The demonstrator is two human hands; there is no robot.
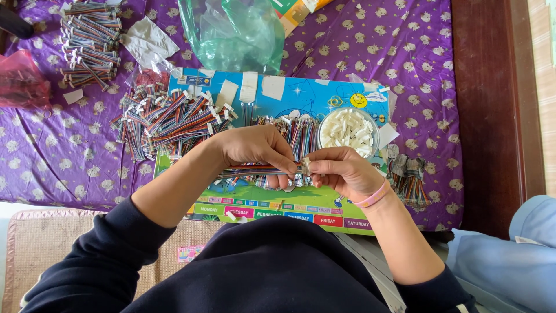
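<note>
My left hand pinches a flat multicoloured ribbon wire bundle that runs left to right. My right hand, with a pink band at the wrist, grips the bundle's bare metal-tipped end between thumb and fingers. Whether a connector sits under those fingers is hidden. Both hands hover over a colourful cartoon board. A row of similar wires lies on the board behind the hands. A round clear bowl of small white plastic connectors stands just beyond my right hand.
A heap of ribbon wires lies left of the board, another pile at the far left top. A green plastic bag and a red bag rest on the purple patterned cloth. More wires lie at the right, near a wooden edge.
</note>
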